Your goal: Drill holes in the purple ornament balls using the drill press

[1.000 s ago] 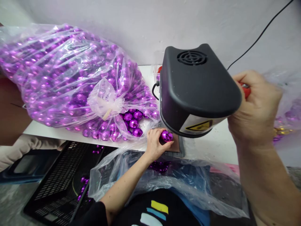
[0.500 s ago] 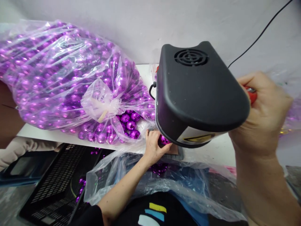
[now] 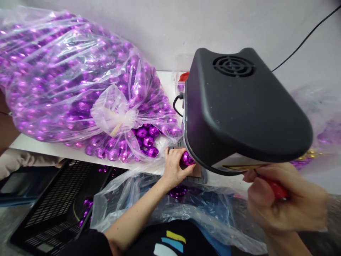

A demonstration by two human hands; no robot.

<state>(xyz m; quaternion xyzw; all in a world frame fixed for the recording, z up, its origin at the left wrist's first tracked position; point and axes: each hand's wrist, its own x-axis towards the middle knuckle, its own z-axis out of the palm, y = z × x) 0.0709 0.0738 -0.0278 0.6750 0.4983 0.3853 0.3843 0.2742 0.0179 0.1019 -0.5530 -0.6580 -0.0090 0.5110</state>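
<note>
My left hand (image 3: 175,163) pinches a shiny purple faceted ball (image 3: 188,158) between fingers and thumb, over the grey base plate (image 3: 204,176) of a press machine. The black machine housing (image 3: 239,106), with a round vent on top, looms to the right of the ball and hides what lies under it. My right hand (image 3: 290,199) is closed around the red handle (image 3: 278,190) on the machine's right side; that hand is somewhat blurred.
A big clear plastic bag (image 3: 66,78) of purple balls lies on the white table (image 3: 34,145), with loose balls (image 3: 148,141) near its knot. Below stands a black crate (image 3: 48,199). Clear plastic sheeting (image 3: 114,199) hangs at the table's front edge. A cable (image 3: 306,37) runs along the wall.
My right hand has swung the red handle down towards me. The left hand keeps its hold on the ball. The camera view has shifted slightly, so the machine sits farther right.
</note>
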